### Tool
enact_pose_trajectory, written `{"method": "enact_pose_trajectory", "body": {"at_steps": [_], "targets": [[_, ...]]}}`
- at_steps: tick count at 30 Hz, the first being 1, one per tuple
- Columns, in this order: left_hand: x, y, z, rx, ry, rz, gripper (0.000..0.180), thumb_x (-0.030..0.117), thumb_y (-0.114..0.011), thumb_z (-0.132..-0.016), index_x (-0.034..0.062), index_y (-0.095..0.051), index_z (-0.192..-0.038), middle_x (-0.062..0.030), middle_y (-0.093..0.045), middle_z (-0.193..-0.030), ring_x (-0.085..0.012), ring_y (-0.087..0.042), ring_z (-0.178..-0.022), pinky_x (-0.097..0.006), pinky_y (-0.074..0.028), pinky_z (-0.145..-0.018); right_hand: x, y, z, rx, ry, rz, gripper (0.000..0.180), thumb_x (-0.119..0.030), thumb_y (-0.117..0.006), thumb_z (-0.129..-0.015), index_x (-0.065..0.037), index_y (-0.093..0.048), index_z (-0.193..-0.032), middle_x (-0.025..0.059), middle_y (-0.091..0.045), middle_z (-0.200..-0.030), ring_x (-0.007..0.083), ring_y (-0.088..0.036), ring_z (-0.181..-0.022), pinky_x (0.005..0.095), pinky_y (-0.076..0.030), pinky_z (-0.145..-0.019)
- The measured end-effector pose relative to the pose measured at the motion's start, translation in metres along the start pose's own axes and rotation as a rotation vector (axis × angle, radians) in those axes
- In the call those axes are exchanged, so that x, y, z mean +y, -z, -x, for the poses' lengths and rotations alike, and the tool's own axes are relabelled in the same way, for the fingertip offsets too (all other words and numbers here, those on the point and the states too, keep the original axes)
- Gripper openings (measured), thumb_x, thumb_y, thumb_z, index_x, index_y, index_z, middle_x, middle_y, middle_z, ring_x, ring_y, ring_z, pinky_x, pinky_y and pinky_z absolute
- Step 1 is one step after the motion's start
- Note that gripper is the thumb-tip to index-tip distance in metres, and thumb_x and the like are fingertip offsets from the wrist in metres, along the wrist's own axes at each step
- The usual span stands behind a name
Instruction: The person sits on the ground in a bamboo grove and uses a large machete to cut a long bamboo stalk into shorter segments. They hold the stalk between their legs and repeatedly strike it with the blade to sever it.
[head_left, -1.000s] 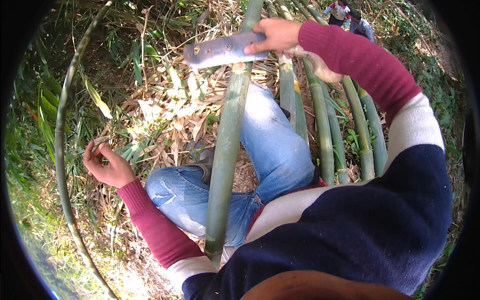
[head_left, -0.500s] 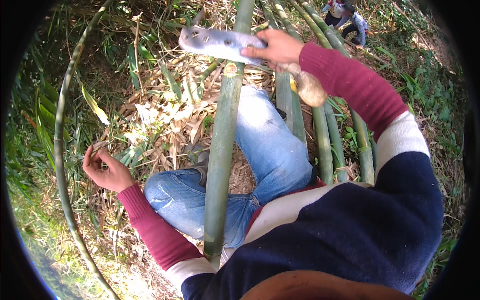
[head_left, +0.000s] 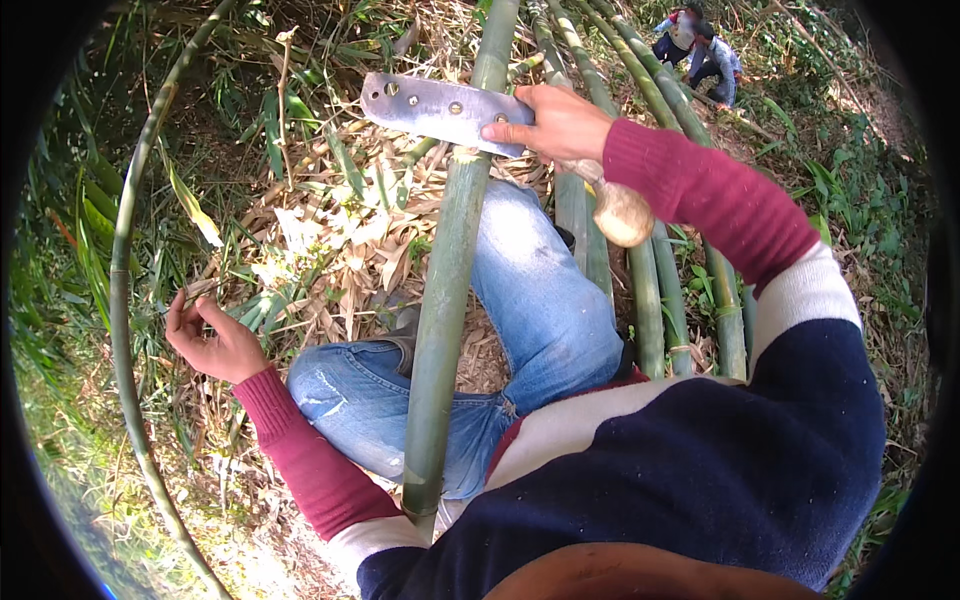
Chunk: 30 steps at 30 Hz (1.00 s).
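Observation:
My right hand (head_left: 560, 122) grips a broad-bladed chopping knife (head_left: 428, 108) near the base of its blade, thumb on the flat. The steel blade has several holes along it and lies across a thick green bamboo pole (head_left: 450, 260), beside a pale nick in its skin. The knife's rounded wooden handle end (head_left: 624, 216) sticks out below my wrist. The pole runs from near my body, between my bent legs in blue jeans (head_left: 545, 290), up past the top edge. Left of it, my left hand (head_left: 218, 338) hovers with loosely curled fingers apart, holding nothing I can make out.
Several cut bamboo poles (head_left: 648, 300) lie side by side right of my leg. A thin curved bamboo stem (head_left: 120, 300) arches down the left side. Dry leaves (head_left: 330, 260) litter the ground. Two people (head_left: 712, 62) crouch at the far right, among plants.
The knife, blurred before, is now sharp and has come down slightly, its edge at the nick on the pole. My left hand has stayed in place.

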<state>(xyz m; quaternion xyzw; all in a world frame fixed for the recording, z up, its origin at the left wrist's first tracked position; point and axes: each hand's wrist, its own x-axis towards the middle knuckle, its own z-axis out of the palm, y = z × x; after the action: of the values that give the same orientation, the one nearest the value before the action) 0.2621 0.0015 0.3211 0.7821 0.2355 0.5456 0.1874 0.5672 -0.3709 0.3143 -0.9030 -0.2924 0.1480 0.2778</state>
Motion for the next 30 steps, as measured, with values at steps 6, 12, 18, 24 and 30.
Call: {"method": "enact_pose_trajectory", "body": {"at_steps": [6,12,18,24,30], "targets": [[0.003,-0.008,0.001,0.026,0.009,0.043,0.024,0.005,-0.061,-0.099,-0.0018,-0.062,-0.123,-0.0081,-0.065,-0.100,-0.0148,-0.060,-0.088,-0.031,-0.053,-0.083,0.017,-0.009,-0.012,0.013,-0.060,-0.125,0.082,-0.071,-0.068,-0.090,0.005,-0.070,-0.120,0.0176,-0.074,-0.082,0.0258,-0.076,-0.073,0.0422,-0.062,-0.076],[-0.003,-0.004,0.002,0.007,0.008,0.056,0.025,0.002,-0.061,-0.098,-0.0011,-0.062,-0.123,-0.0074,-0.065,-0.101,-0.0151,-0.061,-0.087,-0.030,-0.051,-0.083,0.017,0.010,-0.025,0.071,-0.141,-0.088,0.079,-0.067,-0.069,-0.092,0.008,-0.068,-0.118,0.0143,-0.071,-0.070,0.0180,-0.071,-0.054,0.0365,-0.062,-0.063],[-0.007,-0.003,-0.002,0.014,0.026,0.005,0.028,0.001,-0.061,-0.098,-0.0027,-0.059,-0.126,-0.0077,-0.064,-0.096,-0.0143,-0.062,-0.087,-0.029,-0.053,-0.081,0.016,0.017,-0.026,0.038,0.001,-0.011,0.073,-0.067,-0.066,-0.093,0.004,-0.070,-0.108,0.0161,-0.071,-0.072,0.0211,-0.070,-0.053,0.0353,-0.062,-0.058],[-0.005,0.005,0.002,0.024,0.051,0.005,0.028,0.002,-0.063,-0.098,-0.0038,-0.059,-0.125,-0.0079,-0.064,-0.094,-0.0148,-0.062,-0.087,-0.031,-0.054,-0.083,-0.005,-0.006,0.016,-0.411,0.099,-0.239,0.066,-0.057,-0.075,-0.092,0.004,-0.066,-0.113,0.0068,-0.063,-0.063,0.0138,-0.062,-0.046,0.0303,-0.052,-0.042],[-0.007,-0.003,-0.001,0.090,-0.013,0.122,0.026,0.002,-0.060,-0.099,-0.0042,-0.059,-0.124,-0.0101,-0.065,-0.101,-0.0156,-0.060,-0.088,-0.030,-0.052,-0.084,0.017,0.024,-0.034,-0.005,0.013,0.058,0.078,-0.064,-0.066,-0.095,0.009,-0.067,-0.120,0.0123,-0.070,-0.066,0.0197,-0.070,-0.051,0.0343,-0.060,-0.052]]}}
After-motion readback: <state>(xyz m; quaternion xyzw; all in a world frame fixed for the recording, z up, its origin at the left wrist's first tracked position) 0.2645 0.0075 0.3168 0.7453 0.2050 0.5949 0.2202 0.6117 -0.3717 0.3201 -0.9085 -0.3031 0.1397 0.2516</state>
